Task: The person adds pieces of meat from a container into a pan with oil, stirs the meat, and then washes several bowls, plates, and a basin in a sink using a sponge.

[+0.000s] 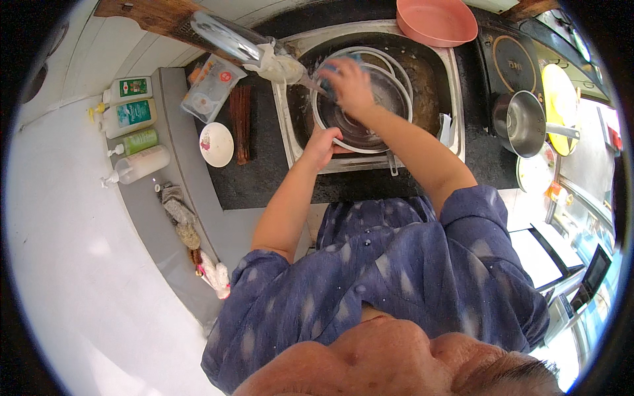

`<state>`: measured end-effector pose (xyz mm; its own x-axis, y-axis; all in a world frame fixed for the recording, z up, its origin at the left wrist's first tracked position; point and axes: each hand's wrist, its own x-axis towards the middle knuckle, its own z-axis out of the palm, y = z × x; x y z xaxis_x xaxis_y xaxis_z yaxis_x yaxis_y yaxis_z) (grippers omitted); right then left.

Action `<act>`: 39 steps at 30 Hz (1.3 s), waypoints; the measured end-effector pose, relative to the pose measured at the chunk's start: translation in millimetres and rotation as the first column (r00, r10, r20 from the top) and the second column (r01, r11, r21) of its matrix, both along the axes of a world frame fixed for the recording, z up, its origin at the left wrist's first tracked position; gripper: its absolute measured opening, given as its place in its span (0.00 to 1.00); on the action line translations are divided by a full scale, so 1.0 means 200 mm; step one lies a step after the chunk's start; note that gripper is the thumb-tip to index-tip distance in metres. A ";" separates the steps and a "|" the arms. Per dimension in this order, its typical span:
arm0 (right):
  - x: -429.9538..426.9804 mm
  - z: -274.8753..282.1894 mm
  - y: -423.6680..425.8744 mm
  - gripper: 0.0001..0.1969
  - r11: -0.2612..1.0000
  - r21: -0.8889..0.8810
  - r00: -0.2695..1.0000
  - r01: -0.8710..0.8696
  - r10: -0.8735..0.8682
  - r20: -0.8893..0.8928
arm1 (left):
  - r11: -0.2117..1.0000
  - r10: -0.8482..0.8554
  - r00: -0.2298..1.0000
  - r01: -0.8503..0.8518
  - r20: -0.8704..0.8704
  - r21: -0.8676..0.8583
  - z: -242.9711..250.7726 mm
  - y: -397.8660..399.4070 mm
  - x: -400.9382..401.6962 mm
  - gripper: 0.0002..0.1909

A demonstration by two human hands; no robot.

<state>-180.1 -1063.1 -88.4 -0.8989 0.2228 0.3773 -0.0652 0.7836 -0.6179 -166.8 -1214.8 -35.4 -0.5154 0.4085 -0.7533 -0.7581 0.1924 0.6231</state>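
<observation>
My left hand (324, 146) grips the near-left rim of round cookware (391, 101) with a pale metal rim, a lid or a pan. It is held over the sink (458, 131). Over its far-left side is my right hand (350, 86), blurred, with a blue scrubbing pad (329, 74) under the fingers, partly hidden. Water (313, 85) runs from a tap (225, 38), its spout wrapped in whitish cloth (277, 67), beside my right hand. Behind the held piece, another round rim (403, 74) shows in the sink. A short handle (393, 164) juts over the sink's near edge.
A pink basin (436, 22) stands at the sink's far right corner. Rightward are a saucepan (517, 123) and plates (535, 168). To the left lie a white bowl (216, 144), brown chopsticks (241, 123) and a plastic packet (210, 89). Several bottles (136, 119) line the ledge.
</observation>
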 end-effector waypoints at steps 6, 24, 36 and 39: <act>-0.03 -0.05 0.18 0.16 0.963 0.110 0.910 0.248 -0.270 0.314 | 0.999 0.007 0.996 -0.004 -0.083 0.037 0.02 -0.01 0.01 0.45; -0.11 0.07 0.02 0.19 0.962 0.257 0.993 0.094 -0.074 -0.087 | 0.999 0.042 0.982 -0.041 -0.185 0.007 -0.03 -0.06 0.02 0.39; -0.08 0.08 0.10 0.17 0.951 -0.036 0.951 -0.309 0.310 0.026 | 0.985 -0.166 0.971 0.173 0.170 -0.023 0.10 -0.15 -0.29 0.21; -0.08 0.02 0.02 0.16 0.962 -0.029 0.949 -0.272 0.263 -0.172 | 0.957 -0.273 0.954 0.282 0.123 -0.065 0.09 -0.10 -0.31 0.25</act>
<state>-195.9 -1058.2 -84.9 -0.8541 0.0057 0.5201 -0.3729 0.6905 -0.6198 -228.2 -1234.6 -16.5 -0.3014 0.4584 -0.8361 -0.7314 0.4514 0.5112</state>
